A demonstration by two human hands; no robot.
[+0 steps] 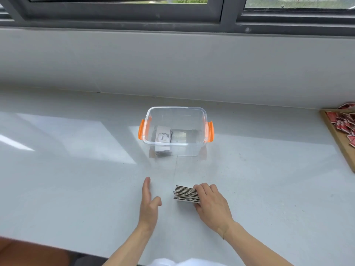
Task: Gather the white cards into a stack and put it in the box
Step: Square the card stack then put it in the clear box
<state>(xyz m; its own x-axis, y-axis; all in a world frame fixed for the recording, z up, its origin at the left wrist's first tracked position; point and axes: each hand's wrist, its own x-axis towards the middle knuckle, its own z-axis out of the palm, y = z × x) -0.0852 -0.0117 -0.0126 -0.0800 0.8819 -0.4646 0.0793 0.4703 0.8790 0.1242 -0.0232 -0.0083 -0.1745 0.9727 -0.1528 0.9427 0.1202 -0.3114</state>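
A stack of white cards (186, 194) stands on its edge on the white counter, and my right hand (211, 201) grips it from the right side. My left hand (149, 200) is flat and open on its edge, a short way left of the stack and apart from it. Further back stands a clear plastic box (175, 144) with orange side latches. Inside the box, at its left, lies a white card (162, 135) printed with the word "love".
A wooden tray (338, 139) with several red and white packets sits at the right edge of the counter. A grey wall and a dark window frame rise behind the box. The counter's front edge runs near my forearms.
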